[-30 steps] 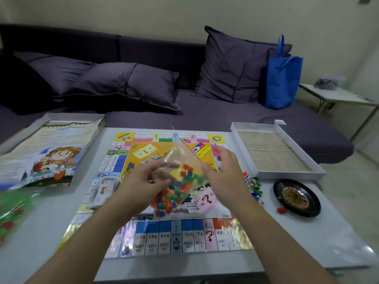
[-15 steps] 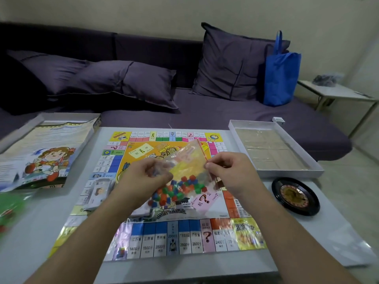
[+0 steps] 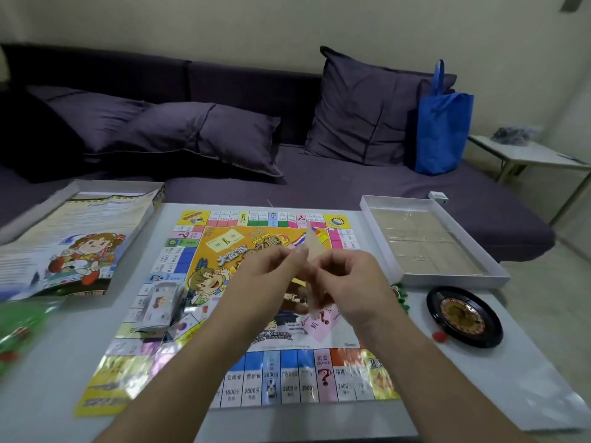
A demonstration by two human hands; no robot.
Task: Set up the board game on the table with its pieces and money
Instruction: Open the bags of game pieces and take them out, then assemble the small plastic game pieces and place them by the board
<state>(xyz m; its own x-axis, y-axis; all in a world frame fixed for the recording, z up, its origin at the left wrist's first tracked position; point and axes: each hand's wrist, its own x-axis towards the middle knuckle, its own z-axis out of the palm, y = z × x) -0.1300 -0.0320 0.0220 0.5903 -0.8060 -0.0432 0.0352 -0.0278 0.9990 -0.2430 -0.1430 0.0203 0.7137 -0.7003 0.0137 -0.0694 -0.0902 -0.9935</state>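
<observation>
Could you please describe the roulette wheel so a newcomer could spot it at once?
Start at the white table and follow its right side. In front of the open box tray sits the roulette wheel: the only round, black dish, with a gold centre.

Single head-worn view, angled forward and down, close over the white table [image 3: 479, 372]; purple fabric sofa [image 3: 351, 187] beyond.
</observation>
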